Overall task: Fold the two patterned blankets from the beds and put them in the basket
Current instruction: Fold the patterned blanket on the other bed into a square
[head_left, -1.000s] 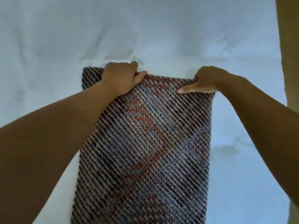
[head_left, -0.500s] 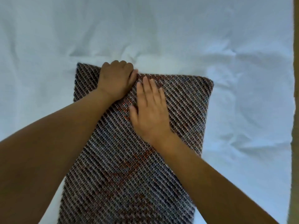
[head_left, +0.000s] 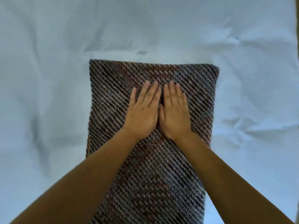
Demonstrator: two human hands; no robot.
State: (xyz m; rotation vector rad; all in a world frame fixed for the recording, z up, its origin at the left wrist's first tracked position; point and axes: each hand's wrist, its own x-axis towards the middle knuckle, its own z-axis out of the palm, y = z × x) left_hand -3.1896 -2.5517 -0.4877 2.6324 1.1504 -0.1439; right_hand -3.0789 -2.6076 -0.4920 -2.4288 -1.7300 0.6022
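A patterned blanket (head_left: 113,88) with brown, grey and rust diagonal stripes lies folded into a long strip on the white bed sheet (head_left: 48,94). Its far edge is straight and its near end runs out of the bottom of the view. My left hand (head_left: 142,110) and my right hand (head_left: 175,110) lie flat side by side on the middle of the blanket, palms down, fingers straight and pointing away from me. Both press on the fabric. No basket and no second blanket are in view.
The wrinkled white sheet surrounds the blanket on the left, far and right sides. A thin tan strip (head_left: 297,78) shows along the right edge of the view, beyond the bed's edge.
My left hand let go of the far left corner and flattened on the blanket. My right hand slid down beside it. The view has shifted so the blanket's whole far edge shows.
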